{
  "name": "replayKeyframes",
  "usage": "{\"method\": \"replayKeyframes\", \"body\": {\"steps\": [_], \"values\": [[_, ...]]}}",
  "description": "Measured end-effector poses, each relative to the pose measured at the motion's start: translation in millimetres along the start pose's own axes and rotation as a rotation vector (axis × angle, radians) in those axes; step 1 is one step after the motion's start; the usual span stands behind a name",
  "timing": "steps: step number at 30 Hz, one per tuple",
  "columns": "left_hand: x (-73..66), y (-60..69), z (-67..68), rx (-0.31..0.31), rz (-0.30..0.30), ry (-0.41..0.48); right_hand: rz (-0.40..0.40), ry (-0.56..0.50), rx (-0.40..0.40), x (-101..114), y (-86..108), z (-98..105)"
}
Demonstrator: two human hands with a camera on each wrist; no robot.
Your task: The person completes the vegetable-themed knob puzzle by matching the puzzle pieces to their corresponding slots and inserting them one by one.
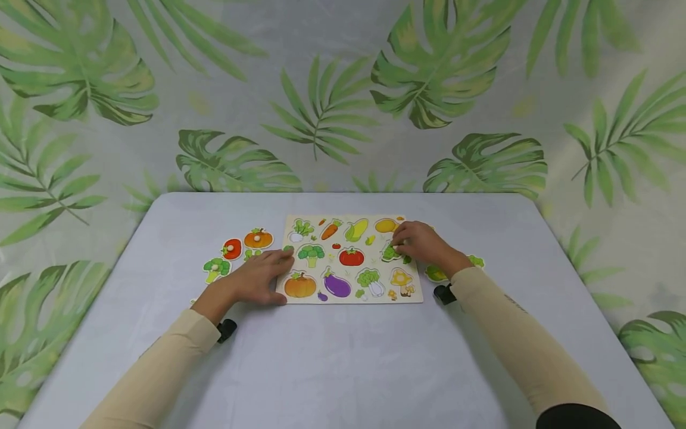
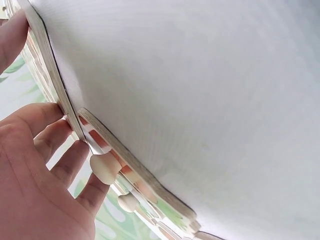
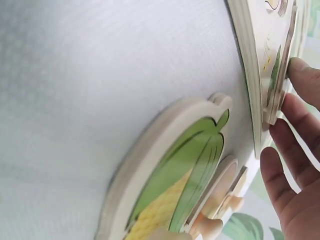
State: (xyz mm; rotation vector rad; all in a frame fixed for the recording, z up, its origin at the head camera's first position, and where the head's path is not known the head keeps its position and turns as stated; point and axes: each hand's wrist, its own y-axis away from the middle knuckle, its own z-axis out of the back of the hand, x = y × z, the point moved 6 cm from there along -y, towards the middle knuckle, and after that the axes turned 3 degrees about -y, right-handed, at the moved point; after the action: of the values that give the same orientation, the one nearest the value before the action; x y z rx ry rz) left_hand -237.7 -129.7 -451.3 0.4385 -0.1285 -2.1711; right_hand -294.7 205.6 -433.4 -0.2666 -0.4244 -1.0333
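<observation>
A wooden vegetable puzzle board (image 1: 324, 275) lies flat on the table. My left hand (image 1: 259, 277) rests at its left edge, thumb and fingers spread along the side; the left wrist view shows the fingertips touching the board's rim (image 2: 54, 65). Over the board's right side, my right hand (image 1: 423, 243) pinches a green vegetable puzzle piece (image 1: 390, 252), partly covered by the fingers. Seen edge-on in the right wrist view, that piece (image 3: 278, 75) sits at the board's surface, between thumb and fingers.
Left of the board lie knobbed pieces: a pumpkin (image 1: 258, 238), a tomato (image 1: 231, 249) and a broccoli (image 1: 217, 269). Near my right wrist are more pieces, among them a corn piece (image 3: 165, 185). Leaf-printed cloth (image 1: 343, 119) hangs behind the white table (image 1: 343, 363).
</observation>
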Motion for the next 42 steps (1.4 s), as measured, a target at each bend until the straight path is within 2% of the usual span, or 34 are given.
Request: {"method": "replayKeyframes", "body": {"steps": [10,20,27,32,42], "values": [[-0.8,-0.9,2.9,0.006,0.006,-0.001,0.024,0.033,0.005,0,-2.6,1],[-3.0,-3.4,4.2,-0.007,-0.021,-0.016,0.019,-0.017,0.034,-3,1.9,8],[-3.0,-4.2,7.5,-0.027,-0.019,-0.028,0.056,-0.014,0.014,-1,-0.1,11],[-0.5,-2.4,3.3,-0.023,-0.008,-0.012,0.077,-0.022,0.007,1,-3.4,7],[0.6,1.4,-0.9,-0.014,-0.004,-0.015,0.033,0.008,0.020,1,-5.5,-6]]}}
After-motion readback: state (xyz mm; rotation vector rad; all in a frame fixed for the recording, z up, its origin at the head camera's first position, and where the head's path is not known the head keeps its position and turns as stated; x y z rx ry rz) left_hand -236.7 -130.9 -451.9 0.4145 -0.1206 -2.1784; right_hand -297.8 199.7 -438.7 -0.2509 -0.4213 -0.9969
